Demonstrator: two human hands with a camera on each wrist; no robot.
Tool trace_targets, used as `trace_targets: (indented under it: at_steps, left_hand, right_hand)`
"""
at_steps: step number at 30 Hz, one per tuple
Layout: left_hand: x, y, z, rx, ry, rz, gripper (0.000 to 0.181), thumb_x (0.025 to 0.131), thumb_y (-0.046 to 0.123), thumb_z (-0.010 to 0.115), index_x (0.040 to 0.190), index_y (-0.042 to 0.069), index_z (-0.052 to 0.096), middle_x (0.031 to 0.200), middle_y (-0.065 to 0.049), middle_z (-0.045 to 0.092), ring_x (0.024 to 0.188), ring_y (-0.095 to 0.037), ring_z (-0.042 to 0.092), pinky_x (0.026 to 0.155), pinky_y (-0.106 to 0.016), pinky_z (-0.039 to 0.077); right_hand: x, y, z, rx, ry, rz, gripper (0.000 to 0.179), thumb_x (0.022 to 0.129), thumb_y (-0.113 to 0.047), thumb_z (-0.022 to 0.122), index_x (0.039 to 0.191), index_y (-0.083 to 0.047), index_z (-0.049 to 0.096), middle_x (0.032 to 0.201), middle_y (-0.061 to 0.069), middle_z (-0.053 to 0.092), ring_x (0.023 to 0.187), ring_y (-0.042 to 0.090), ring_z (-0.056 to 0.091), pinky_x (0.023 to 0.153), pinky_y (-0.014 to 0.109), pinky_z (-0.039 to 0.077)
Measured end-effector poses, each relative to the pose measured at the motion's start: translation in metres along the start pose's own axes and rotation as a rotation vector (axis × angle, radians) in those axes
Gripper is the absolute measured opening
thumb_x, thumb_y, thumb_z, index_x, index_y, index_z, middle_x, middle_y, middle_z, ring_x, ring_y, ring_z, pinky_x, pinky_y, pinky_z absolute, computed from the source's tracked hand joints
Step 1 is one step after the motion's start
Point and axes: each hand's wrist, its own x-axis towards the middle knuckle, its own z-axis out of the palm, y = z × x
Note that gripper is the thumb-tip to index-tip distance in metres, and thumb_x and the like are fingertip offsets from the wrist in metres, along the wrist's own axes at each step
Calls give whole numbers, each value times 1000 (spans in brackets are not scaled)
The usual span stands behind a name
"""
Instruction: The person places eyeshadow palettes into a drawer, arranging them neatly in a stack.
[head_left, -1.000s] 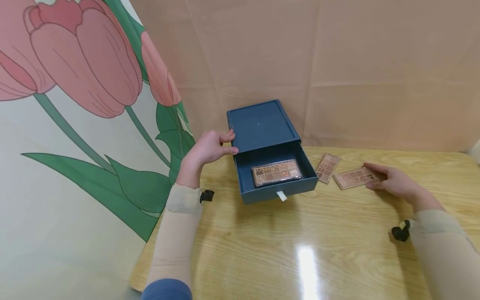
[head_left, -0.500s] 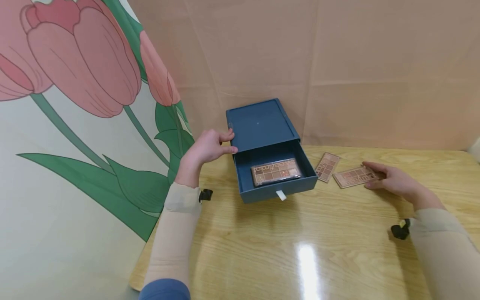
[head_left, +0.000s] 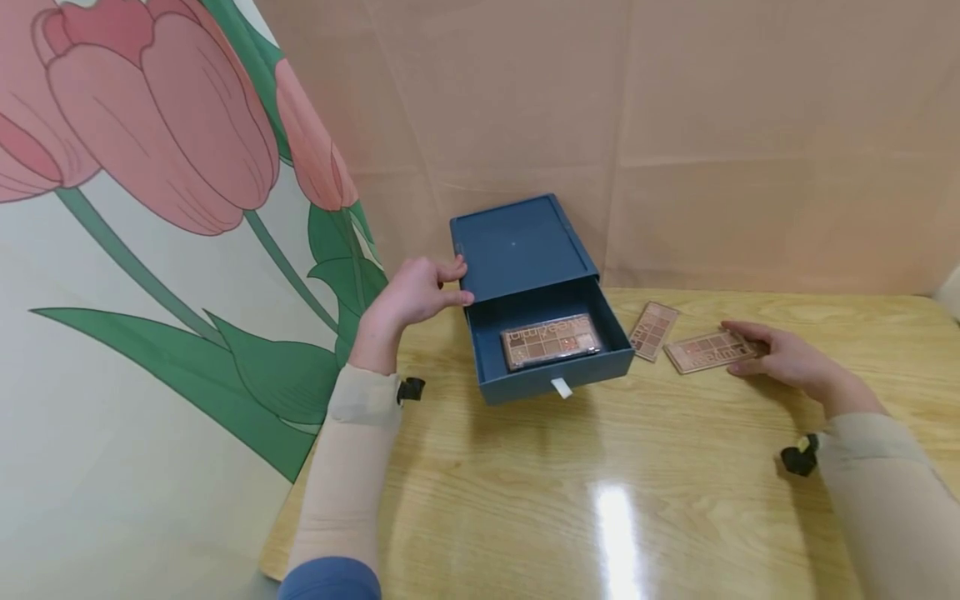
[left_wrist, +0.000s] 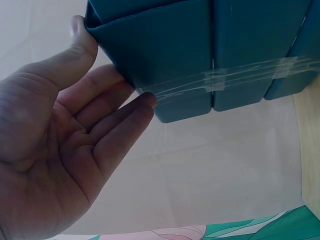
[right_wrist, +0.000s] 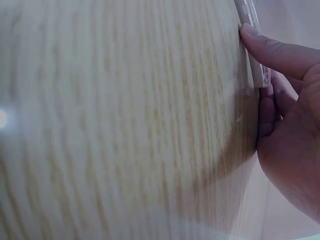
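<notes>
In the head view a blue drawer box [head_left: 517, 246] has its upper drawer [head_left: 555, 385] pulled out, with a clear-lidded eyeshadow palette [head_left: 551, 340] lying inside. My left hand [head_left: 420, 292] grips the box's left front corner, thumb at the front edge, fingers against the side; the left wrist view shows this hand [left_wrist: 65, 120] from the palm side. On the table to the right, my right hand [head_left: 787, 358] pinches the end of another eyeshadow palette [head_left: 708, 352] between thumb and fingers. A third palette [head_left: 654, 331] lies between that one and the drawer.
Stacked blue drawer units [left_wrist: 245, 55] bound with clear tape show in the left wrist view. A white pull tab [head_left: 562, 387] sticks out of the drawer front. The wooden table [head_left: 525, 500] meets a beige cloth backdrop [head_left: 750, 167]; a tulip-print cloth [head_left: 187, 292] hangs at left.
Nothing has visibly changed apart from a slight shift of the head view. Both hands keep their places on the drawer box and the palette.
</notes>
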Motion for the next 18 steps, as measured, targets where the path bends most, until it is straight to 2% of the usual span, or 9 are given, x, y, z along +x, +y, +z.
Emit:
trace_targets:
  at_steps: [3,7,15,18]
  left_hand:
    - [0,0,0,-1,-2,-1,62,101,33,78,154,13,55,163,-2,47,152,-28,44,82,-33,43]
    - [0,0,1,-9,-3,-2,61,101,33,78,154,13,55,163,-2,46,150,-29,45,78,-34,42]
    - [-1,1,1,-13,-2,3,62,100,32,78,154,13,55,163,-2,47,153,-27,42,85,-33,44]
    - [-1,-1,1,-15,-2,2,62,100,33,78,154,13,55,163,-2,47,152,-27,43,81,-34,43]
  right_hand:
    - [0,1,0,14,-7,-10,99,94,-25,84,171,-5,25,171,37,10,153,64,8,113,82,11]
    - [-3,2,1,11,-13,-40,91,95,-20,83,168,-2,32,171,36,14,153,63,11,113,81,13]
    - [-6,3,3,-62,3,-82,75,95,-12,82,159,-1,45,167,38,22,152,65,12,112,83,12]
    - [-7,1,5,-83,1,-92,74,93,-13,84,156,0,48,165,39,24,150,66,15,111,83,14]
